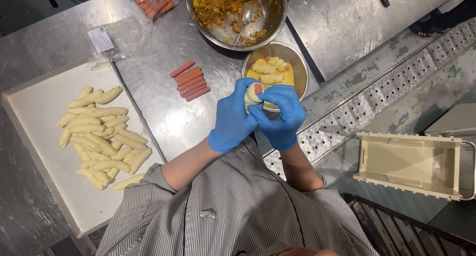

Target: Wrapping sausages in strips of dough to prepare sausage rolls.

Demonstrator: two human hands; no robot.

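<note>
My left hand [229, 121] and my right hand [278, 116], both in blue gloves, are closed together around one sausage half wrapped in pale dough [254, 94]; its red end shows at the top. I hold it just over the near rim of a small steel bowl [299, 66], which has yellow liquid and a few dough-wrapped sausages [269, 68] in it. Several bare sausages [191, 81] lie in a row on the steel table to the left of the bowl. Many dough strips [101, 133] lie on a white board [44, 117] at the left.
A large steel bowl [277, 13] with orange-brown crumbs and a spoon [243, 23] stands behind the small bowl. A pack of sausages [154, 0] and an empty plastic bag [106, 37] lie at the back. On the floor at the right sit a cream plastic crate [411, 164] and a metal drain grating [396, 82].
</note>
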